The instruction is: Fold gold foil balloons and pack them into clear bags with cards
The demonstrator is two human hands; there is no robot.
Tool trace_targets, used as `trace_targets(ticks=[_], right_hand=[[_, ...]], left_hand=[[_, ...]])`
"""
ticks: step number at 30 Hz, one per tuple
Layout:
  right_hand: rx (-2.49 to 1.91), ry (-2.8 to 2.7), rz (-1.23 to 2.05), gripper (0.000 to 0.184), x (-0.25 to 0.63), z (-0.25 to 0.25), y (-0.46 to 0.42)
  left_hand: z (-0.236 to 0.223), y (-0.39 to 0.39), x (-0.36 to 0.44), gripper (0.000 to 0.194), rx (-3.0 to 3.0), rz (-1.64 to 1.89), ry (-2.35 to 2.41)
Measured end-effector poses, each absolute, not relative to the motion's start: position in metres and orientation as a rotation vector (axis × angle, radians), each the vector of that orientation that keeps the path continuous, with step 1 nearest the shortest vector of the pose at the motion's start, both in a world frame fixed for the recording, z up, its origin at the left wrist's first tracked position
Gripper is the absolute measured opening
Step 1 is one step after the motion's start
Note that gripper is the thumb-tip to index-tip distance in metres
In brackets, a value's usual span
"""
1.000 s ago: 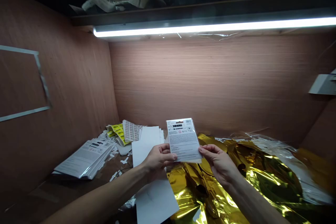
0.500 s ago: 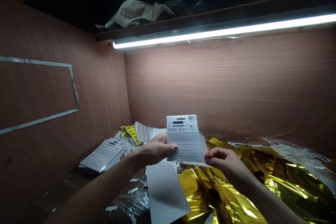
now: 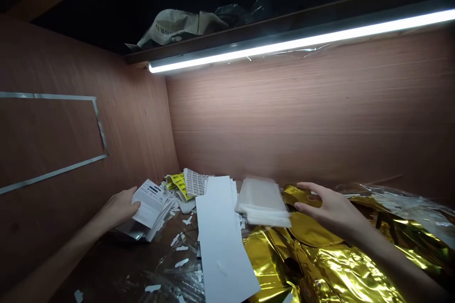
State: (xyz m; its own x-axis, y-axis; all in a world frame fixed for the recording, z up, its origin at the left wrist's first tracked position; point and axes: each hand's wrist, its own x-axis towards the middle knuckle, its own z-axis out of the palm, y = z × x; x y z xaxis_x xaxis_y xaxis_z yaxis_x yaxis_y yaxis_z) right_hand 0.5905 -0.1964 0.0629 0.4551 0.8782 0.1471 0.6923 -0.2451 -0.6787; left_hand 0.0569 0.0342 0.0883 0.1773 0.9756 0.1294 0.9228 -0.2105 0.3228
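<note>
My left hand [image 3: 119,208] grips the edge of a printed card [image 3: 151,203], pressing it against a pile of similar cards at the left of the bench. My right hand [image 3: 330,210] is open, its fingers spread and holding nothing. It hovers just right of a blurred stack of clear plastic sleeves [image 3: 263,201], over gold foil [image 3: 320,265]. Long white card strips [image 3: 220,232] lie between my hands.
Yellow labels [image 3: 177,184] and a barcode label sheet [image 3: 195,182] lie behind the pile. White paper scraps [image 3: 181,262] litter the dark bench top. Pinkish wooden walls surround the bench, with a lit LED tube [image 3: 302,45] under a shelf above.
The printed card has left my right hand and now sits in my left, which has moved left to the pile. My right hand has opened and moved away. A blurred sleeve stack appears.
</note>
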Motion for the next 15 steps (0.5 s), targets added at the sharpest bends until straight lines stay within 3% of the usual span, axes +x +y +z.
trace_targets(ticks=[9,15], right_hand=[[-1.855,-1.37,0.505,0.066,0.566,0.067,-0.202],[-1.55,-1.2,0.593,0.055,0.553,0.086,-0.208]], left_hand=[[0.08,0.021,0.038,0.055,2.371,0.126,2.202],[0.084,0.006,0.065,0.045,2.468,0.039,2.338]])
